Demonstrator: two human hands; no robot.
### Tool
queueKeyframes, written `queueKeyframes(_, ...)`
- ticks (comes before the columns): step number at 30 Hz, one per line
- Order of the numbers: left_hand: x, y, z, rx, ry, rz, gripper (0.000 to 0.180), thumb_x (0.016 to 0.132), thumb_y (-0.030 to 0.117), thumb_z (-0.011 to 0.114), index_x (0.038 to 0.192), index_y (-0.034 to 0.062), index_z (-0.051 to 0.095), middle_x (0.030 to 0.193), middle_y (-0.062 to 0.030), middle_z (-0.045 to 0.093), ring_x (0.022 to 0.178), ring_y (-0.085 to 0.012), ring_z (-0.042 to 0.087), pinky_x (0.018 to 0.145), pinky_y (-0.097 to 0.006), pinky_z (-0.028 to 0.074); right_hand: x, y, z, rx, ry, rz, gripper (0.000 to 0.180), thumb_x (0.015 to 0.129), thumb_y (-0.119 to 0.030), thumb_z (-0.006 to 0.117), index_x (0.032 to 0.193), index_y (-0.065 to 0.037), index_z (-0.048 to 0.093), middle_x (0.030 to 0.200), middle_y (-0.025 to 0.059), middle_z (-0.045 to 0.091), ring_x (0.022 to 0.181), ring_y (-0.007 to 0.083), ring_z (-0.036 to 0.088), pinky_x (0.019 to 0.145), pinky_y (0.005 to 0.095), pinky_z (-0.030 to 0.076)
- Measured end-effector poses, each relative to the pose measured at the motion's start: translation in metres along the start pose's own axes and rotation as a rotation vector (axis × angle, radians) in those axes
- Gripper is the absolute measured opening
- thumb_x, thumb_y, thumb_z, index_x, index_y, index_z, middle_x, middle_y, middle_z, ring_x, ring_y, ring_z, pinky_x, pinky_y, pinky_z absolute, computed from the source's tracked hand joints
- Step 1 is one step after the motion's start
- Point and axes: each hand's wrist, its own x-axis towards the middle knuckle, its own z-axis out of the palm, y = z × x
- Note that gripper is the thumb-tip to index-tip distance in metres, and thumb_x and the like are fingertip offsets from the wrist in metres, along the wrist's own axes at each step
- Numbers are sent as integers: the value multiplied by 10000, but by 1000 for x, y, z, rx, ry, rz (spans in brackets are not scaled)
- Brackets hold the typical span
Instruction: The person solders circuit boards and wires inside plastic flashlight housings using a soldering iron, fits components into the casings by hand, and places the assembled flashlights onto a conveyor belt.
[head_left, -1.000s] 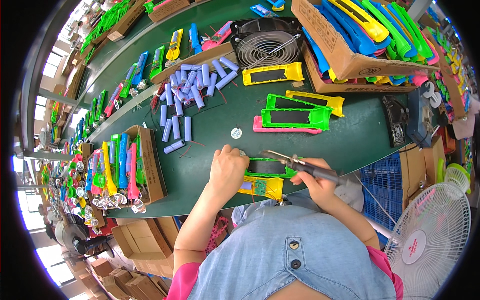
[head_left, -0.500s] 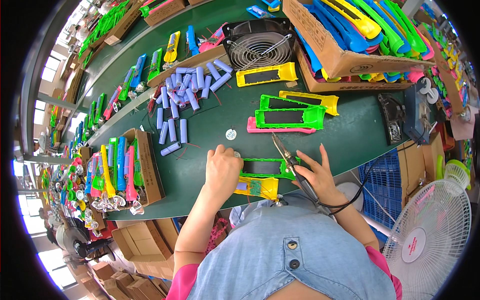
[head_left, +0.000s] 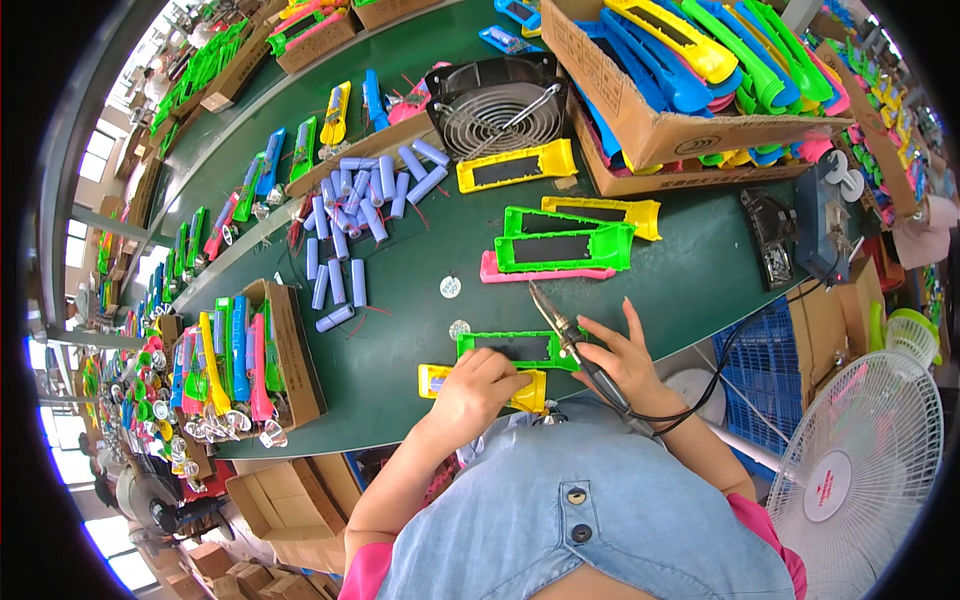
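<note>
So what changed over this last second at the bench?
The right hand swung the soldering iron from lying flat across the green casing to tip up and away from her. The left hand slid from the casing's left end toward its near edge, over the yellow casing. Both grips, and the casings and blue cells, stayed put.

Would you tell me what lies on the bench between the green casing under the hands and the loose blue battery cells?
In the head view, two small round discs lie on bare green benchtop.
</note>
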Motion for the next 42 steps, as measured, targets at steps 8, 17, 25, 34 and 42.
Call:
queueKeyframes(8,17,6,24,239,206,-196,170,651,19,568,812,30,625,743,-74,516,662,-245,530,616,-343,431,17,7,9,157,-84,-20,445,758,-35,617,1157,-71,423,1161,154,536,1076,326,526,950,476,384)
queueKeyframes(17,18,-3,23,76,238,-445,74,705,9,597,766,40,627,686,-98,549,599,-281,570,538,-352,462,34,4,-38,251,17,4,266,690,-82,726,910,-30,588,833,102,652,718,205,651,733,350,528)
queueKeyframes(25,26,-6,18,159,66,-435,44,706,49,597,716,56,639,697,-98,552,591,-283,570,542,-363,463,17,6,-16,949,217,709,187,778,-22,636,940,52,579,817,91,610,665,138,631,560,225,502)
queueKeyframes(34,29,-4,17,184,25,-446,50,705,46,589,717,49,638,702,-110,551,594,-291,573,557,-374,466,13,11,-2,942,191,731,183,778,-33,637,928,58,583,821,92,608,653,139,630,570,223,505)
queueKeyframes(42,31,-3,18,210,6,-454,56,701,41,583,716,43,637,700,-113,549,594,-293,572,561,-376,468,13,10,-3,926,161,776,176,792,-41,629,926,62,579,836,96,608,661,141,636,575,217,511)
